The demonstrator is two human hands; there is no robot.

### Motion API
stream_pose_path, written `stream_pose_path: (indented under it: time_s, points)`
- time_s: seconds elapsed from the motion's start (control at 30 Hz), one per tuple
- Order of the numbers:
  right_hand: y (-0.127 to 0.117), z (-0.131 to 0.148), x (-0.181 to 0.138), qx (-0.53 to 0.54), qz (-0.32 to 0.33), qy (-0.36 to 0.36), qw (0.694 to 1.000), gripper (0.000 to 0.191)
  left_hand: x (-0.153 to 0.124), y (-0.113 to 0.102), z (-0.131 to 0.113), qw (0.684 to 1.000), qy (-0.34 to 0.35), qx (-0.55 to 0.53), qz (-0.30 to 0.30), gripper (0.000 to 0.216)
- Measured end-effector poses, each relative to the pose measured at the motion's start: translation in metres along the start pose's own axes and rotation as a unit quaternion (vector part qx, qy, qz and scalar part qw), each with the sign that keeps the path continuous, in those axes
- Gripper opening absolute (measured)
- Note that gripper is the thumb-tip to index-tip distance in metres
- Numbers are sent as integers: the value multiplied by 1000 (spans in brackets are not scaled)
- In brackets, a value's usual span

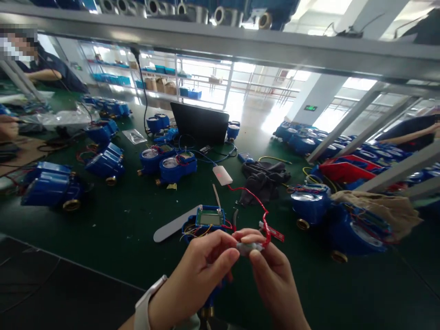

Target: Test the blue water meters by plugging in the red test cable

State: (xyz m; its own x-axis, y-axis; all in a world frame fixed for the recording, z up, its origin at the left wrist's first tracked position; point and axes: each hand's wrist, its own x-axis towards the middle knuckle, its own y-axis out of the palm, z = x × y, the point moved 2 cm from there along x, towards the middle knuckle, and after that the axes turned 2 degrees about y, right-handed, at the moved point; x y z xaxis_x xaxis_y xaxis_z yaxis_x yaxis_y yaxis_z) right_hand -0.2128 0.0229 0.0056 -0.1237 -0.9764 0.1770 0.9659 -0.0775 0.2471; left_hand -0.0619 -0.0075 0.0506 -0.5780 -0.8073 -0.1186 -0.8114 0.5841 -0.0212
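Both hands meet over the bench around a small pale grey piece [248,249] joined to a twisted red cable [256,196]. My right hand [275,279] pinches it between thumb and fingers on the cable side. At its left end, my left hand [206,263] closes thumb and fingertips on it; its exact shape is partly hidden by the fingers. Just beyond my left hand lies an opened blue meter [210,217] with a display and loose thin wires, its lower part covered by that hand. The red cable runs to a white box [222,175].
A grey flat strip [175,224] and a red tag [275,233] lie nearby. Blue meters stand left [51,185] and right [311,204]. Behind are a dark cloth [263,178] and a black screen [200,123]. An overhead shelf [213,39] spans the top; co-workers are at both sides.
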Motion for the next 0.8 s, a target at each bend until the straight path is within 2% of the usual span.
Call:
stream_pose_path:
  time_s: [0.2, 0.33, 0.4, 0.5, 0.6, 0.73, 0.8]
  points:
    - [5, 6, -5, 53, 20, 46, 997, 15, 3, 0, 3, 999, -27, 17, 19, 33]
    - [13, 4, -5, 102, 47, 82, 990, 17, 0, -6, 3, 998, -54, -22, 26, 36]
    - [12, 3, -3, 137, 30, 90, 986, 18, -2, -10, 4, 997, -66, -44, 20, 37]
    - [2, 1, 3, 185, -43, 78, 979, 19, -7, -22, 7, 992, -82, -91, -38, 36]
    - [-6, 0, 7, 162, -38, 75, 983, 18, -12, -42, 7, 983, -69, -94, -140, 35]
    - [-5, -1, 12, 127, -18, 74, 989, 19, -15, -82, 3, 969, -9, 54, -240, 45]
    - [-4, -3, 13, 114, -23, 71, 991, 19, -16, -103, 3, 941, 12, 189, -281, 42]
